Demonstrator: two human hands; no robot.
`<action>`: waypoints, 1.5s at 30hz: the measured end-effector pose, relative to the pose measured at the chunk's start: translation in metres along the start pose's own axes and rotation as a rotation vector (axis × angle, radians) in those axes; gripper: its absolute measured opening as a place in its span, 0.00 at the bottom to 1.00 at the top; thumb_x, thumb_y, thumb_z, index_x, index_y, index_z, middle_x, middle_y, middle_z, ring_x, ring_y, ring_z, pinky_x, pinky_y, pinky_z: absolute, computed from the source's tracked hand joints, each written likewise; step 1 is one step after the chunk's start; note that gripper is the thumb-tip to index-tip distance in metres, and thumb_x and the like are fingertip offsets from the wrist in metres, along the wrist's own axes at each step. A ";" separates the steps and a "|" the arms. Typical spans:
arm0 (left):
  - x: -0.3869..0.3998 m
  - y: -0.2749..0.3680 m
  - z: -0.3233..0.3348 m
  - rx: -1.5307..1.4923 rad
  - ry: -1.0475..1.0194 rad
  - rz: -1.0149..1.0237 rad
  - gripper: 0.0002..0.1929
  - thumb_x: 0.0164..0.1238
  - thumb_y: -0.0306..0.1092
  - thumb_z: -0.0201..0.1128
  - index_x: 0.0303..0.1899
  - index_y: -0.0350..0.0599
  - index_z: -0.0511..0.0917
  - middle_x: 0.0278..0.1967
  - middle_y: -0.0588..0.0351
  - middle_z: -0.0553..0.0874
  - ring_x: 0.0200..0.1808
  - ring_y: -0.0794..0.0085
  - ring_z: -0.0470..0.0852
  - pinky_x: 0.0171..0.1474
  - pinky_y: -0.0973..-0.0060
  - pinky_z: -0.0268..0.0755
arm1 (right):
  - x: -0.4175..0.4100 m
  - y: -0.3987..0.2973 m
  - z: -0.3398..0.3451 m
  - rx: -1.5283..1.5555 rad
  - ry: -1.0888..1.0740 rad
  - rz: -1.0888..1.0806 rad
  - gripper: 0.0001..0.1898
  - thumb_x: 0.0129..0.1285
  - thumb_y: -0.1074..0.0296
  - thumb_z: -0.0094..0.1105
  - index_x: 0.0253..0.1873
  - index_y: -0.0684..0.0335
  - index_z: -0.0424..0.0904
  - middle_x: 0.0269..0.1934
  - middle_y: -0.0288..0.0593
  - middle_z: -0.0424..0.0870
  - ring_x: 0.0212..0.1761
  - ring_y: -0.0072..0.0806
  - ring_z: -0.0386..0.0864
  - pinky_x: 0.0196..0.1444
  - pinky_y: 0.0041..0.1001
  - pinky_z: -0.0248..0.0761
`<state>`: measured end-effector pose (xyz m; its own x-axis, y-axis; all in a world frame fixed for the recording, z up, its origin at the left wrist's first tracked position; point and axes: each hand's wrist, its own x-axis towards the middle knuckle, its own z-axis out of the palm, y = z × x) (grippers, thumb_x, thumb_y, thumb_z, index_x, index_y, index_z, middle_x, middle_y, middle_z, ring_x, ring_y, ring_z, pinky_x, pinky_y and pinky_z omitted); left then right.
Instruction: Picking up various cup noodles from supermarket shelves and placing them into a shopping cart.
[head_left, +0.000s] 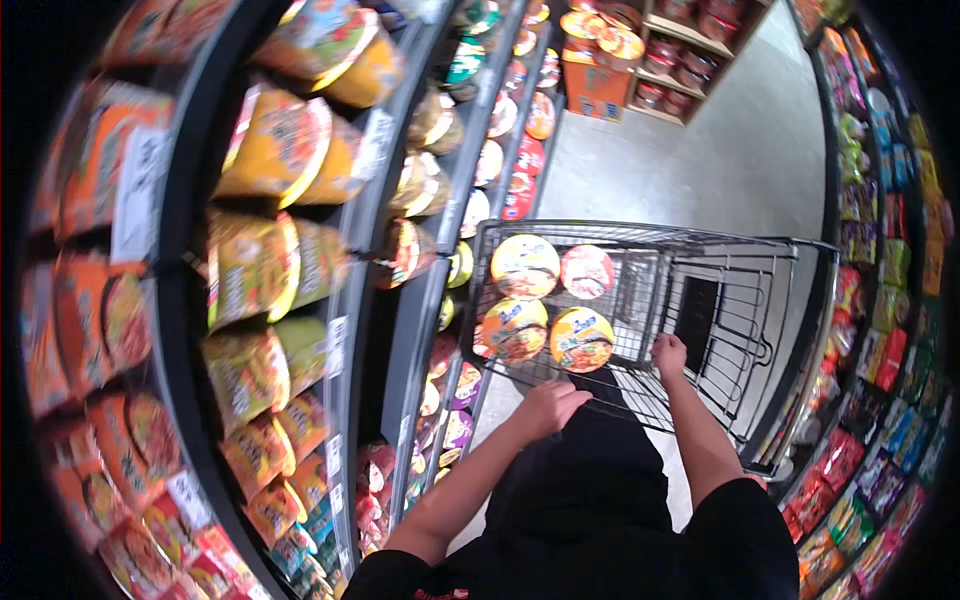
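Note:
A black wire shopping cart (720, 232) stands across the aisle in front of me. Inside its left part lie several round instant noodle bowls: one with a yellow lid (525, 266), a smaller one with a pinkish lid (586, 271), an orange one (514, 330) and another yellow one (583, 339). My left hand (555, 409) is just outside the near side of the cart, fingers bent together, with nothing seen in it. My right hand (669, 354) is at the cart's near side wires, fingers curled; whether it grips a wire is unclear.
Shelves of bagged instant noodles (277, 150) and noodle bowls (489, 161) rise close on my left. Shelves of colourful snack packets (859, 210) line the right. Beyond the cart, on the grey floor (675, 180), stand an orange carton (596, 86) with bowls on top and a wooden display rack (686, 56).

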<state>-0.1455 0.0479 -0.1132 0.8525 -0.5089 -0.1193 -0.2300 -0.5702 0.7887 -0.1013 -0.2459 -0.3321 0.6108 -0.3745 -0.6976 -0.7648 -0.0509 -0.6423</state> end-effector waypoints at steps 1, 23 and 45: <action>-0.011 0.005 -0.004 0.018 0.021 -0.014 0.09 0.64 0.30 0.58 0.45 0.44 0.81 0.34 0.52 0.82 0.35 0.56 0.81 0.39 0.64 0.73 | -0.009 -0.012 0.001 -0.046 0.004 0.003 0.11 0.69 0.63 0.51 0.41 0.65 0.77 0.23 0.37 0.78 0.20 0.21 0.74 0.19 0.21 0.64; -0.405 0.000 0.041 -0.947 1.594 -1.206 0.16 0.70 0.34 0.56 0.55 0.39 0.70 0.46 0.53 0.79 0.45 0.68 0.80 0.41 0.71 0.74 | -0.366 -0.012 0.294 -0.794 -1.312 -1.055 0.17 0.65 0.70 0.55 0.57 0.66 0.70 0.38 0.49 0.81 0.37 0.26 0.79 0.42 0.26 0.74; -0.397 0.013 0.004 -1.335 1.667 -0.690 0.37 0.68 0.34 0.56 0.73 0.66 0.45 0.67 0.52 0.61 0.62 0.63 0.66 0.53 0.54 0.68 | -0.477 0.015 0.334 -0.212 -1.264 -1.160 0.13 0.59 0.78 0.58 0.50 0.71 0.72 0.41 0.46 0.77 0.46 0.28 0.75 0.51 0.30 0.69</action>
<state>-0.4885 0.2396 -0.0583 0.3114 0.7538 -0.5787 -0.0769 0.6269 0.7753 -0.3355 0.2409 -0.1154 0.5094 0.8376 0.1975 0.2069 0.1036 -0.9729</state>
